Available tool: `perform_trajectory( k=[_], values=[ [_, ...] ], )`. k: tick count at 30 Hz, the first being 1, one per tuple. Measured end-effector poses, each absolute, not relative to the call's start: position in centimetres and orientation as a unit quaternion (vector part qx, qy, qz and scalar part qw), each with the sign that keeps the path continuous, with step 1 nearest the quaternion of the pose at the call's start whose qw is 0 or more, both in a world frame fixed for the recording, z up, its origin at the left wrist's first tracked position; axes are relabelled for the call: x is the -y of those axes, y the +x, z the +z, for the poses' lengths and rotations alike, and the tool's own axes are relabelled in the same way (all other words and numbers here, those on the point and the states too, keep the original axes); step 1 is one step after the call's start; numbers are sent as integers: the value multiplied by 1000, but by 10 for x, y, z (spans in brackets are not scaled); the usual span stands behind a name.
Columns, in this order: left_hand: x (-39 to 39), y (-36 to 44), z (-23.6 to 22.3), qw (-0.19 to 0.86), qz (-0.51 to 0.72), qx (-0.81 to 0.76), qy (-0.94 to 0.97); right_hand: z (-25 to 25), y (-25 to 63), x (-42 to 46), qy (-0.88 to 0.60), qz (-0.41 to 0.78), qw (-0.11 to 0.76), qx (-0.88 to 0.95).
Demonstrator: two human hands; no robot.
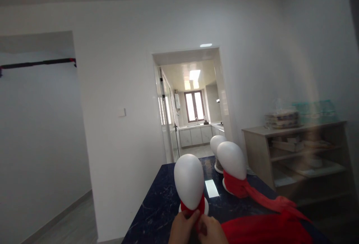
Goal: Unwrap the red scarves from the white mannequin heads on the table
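Note:
A white mannequin head [189, 180] stands on the dark blue table, a red scarf [191, 211] around its neck. At the front of that neck, my left hand [181, 227] pinches the scarf just below the chin. Close beside it, my right hand [211, 231] has its fingers curled together on the same scarf. The fabric between the two hands is mostly hidden by my fingers. To the right, a second white mannequin head [232, 158] wears a red scarf [235, 186] whose long tail trails rightward over the table.
A third white mannequin head [217, 145] is partly hidden behind the second. Red cloth [260, 229] lies on the marbled table [157, 199] at front right. Beyond the table's right side stands a shelf unit [258, 150] with boxes. A doorway leads into a kitchen [193, 137].

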State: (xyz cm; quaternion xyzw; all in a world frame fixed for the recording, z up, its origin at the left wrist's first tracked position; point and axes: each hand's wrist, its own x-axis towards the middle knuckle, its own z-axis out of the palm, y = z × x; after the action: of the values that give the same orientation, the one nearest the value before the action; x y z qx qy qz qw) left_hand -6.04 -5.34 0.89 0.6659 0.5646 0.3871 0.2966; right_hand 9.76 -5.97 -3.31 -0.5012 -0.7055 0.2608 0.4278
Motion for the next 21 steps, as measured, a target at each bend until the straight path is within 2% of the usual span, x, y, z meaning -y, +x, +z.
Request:
perform_trajectory(
  k=[3,5,8,12,21],
  values=[
    [52,-59,4,259,374,-609,650,-30,93,71,-435,336,397,735],
    [49,-61,1,250,367,-621,645,-24,96,71,-422,375,441,698],
    [44,-65,-3,248,364,-608,661,-15,102,58,-492,412,518,566],
    [37,-68,-7,256,368,-597,665,-12,99,36,-529,484,515,470],
    [45,-69,-2,290,392,-580,652,-11,90,8,-506,539,568,362]
  ],
)
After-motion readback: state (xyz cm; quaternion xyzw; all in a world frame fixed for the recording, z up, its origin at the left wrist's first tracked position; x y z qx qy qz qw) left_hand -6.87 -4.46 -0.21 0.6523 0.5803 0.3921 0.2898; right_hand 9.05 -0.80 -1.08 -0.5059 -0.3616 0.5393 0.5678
